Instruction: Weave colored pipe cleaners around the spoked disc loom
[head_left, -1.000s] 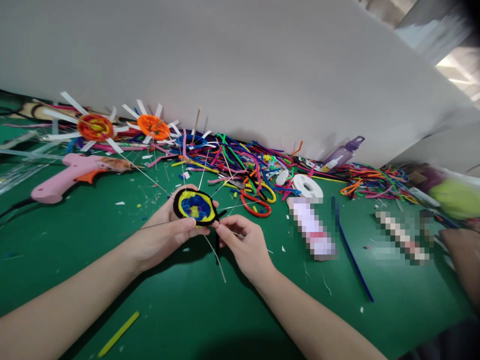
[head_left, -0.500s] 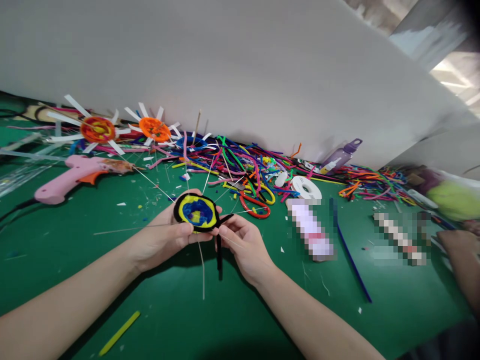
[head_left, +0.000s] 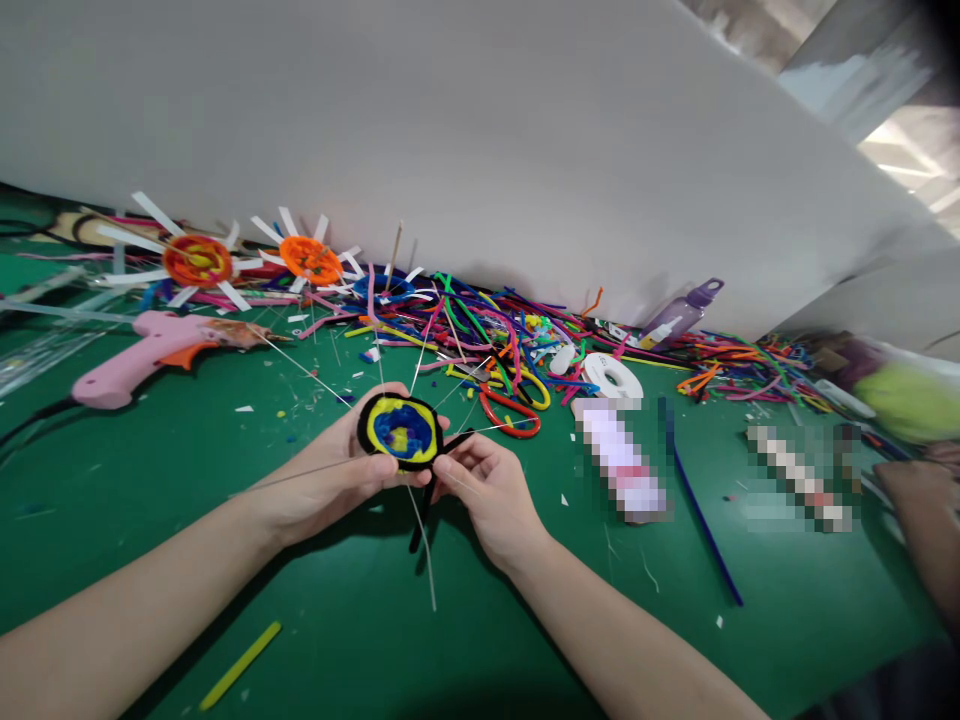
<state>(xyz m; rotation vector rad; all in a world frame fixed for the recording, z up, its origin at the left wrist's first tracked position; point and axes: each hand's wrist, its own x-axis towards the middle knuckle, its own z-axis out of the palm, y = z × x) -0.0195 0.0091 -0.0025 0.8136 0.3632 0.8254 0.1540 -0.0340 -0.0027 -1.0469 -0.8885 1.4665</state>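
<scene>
A small round woven disc (head_left: 405, 432), blue and yellow with a black outer ring, is tilted toward me above the green table. Thin pale spokes radiate from it. My left hand (head_left: 352, 455) grips its left and lower edge, thumb in front and fingers behind. At the disc's lower right, my right hand (head_left: 487, 490) pinches the black pipe cleaner (head_left: 454, 443) where it meets the rim. One black end points up right; another hangs below, partly behind the fingers. The fingers behind the disc are mostly hidden.
A pink glue gun (head_left: 142, 358) lies at left. Behind are orange woven discs (head_left: 310, 260), a heap of pipe cleaners (head_left: 480, 325), red-and-yellow-handled scissors (head_left: 510, 413), a tape roll (head_left: 612, 377) and a purple bottle (head_left: 679, 315). Another person's arm (head_left: 919, 520) rests at far right.
The disc has shifted slightly right and turned in my hands, its lower spoke swinging right. The hanging black end has swung left. Both hands keep their hold.
</scene>
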